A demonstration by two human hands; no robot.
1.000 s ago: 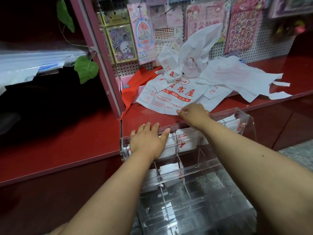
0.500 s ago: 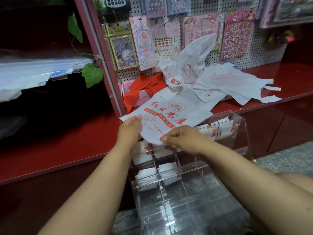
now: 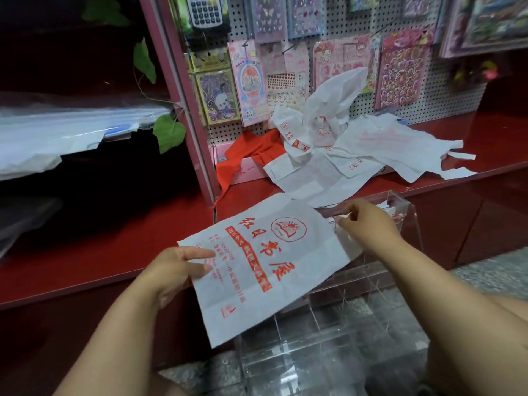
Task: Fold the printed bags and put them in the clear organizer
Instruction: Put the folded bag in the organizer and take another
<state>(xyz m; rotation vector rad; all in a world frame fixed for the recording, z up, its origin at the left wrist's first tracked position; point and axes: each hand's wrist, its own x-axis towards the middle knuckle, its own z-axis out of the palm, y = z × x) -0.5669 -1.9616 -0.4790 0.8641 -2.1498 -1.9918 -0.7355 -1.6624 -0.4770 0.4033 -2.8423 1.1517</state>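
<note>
Bag in hand: one white bag (image 3: 265, 261) with red print, held flat and unfolded above the near left part of the clear organizer (image 3: 405, 224); no fold made in it yet.
Left hand (image 3: 177, 270): pinching the bag's left edge, thumb on top, fingers underneath.
Right hand (image 3: 368, 224): at the bag's upper right corner, fingers curled; looks to be pinching that corner, though the contact itself is hard to make out.
Organizer: standing against the front edge of the red shelf (image 3: 100, 238), open at the top, divided into compartments.
Done so far: a few small white folded pieces with red print visible in the far right compartments (image 3: 395, 214); those under the held bag hidden from view.
Still empty: near compartments (image 3: 343, 324) showing only clear dividers and the floor through them.
Left to do: folding and stowing of this bag, then the loose pile (image 3: 343, 150) of crumpled and flat bags lying on the shelf behind the organizer, well apart from the hands.
Pile count: several at least; exact number unclear because of overlap.
Judgement: early to middle of the job, with more bags waiting than stored, as far as can be seen.
Not part of task: red cloth (image 3: 251, 155) beside the pile; sticker packs on the pegboard (image 3: 357, 24) behind.
</note>
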